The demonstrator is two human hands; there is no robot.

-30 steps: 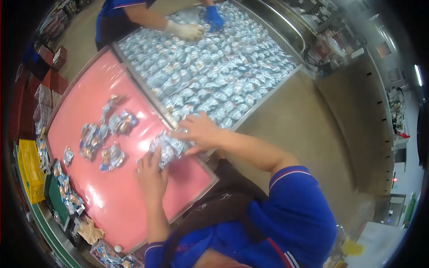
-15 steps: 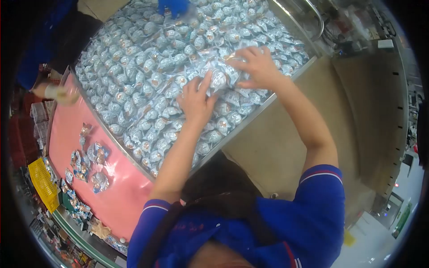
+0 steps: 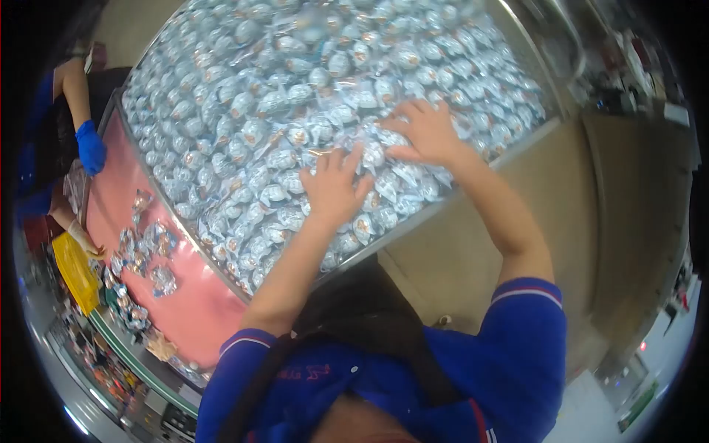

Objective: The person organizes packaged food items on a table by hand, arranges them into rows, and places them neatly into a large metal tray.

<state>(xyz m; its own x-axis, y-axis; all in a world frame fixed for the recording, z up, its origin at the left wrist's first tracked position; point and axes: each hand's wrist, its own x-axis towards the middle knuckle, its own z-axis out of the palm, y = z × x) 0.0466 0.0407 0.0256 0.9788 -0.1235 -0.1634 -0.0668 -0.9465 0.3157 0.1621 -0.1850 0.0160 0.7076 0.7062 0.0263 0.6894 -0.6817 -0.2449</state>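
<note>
Your left hand (image 3: 334, 186) and right hand (image 3: 430, 134) are open, palms down over the foil-wrapped packets (image 3: 242, 103); the fingers are spread, probably so that they meet the rounded packets lightly rather than press hard on one. Neither hand seems closed round anything, though blur and glare on the foil make it hard to say whether a fingertip pinches a wrapper.

The packets lie close together, side by side, inside the metal rim (image 3: 399, 232), which likely stops the outer ones sliding off; one packet (image 3: 373, 153) sits between your hands, just beside the fingers of each, with more to the near side, the far side and both flanks. Your forearms come in over the near edge.

To the left, a few loose packets (image 3: 163, 280) lie on the pink counter (image 3: 185, 303), well apart from your hands; beyond its left edge is a co-worker's blue-gloved hand (image 3: 90, 148).
</note>
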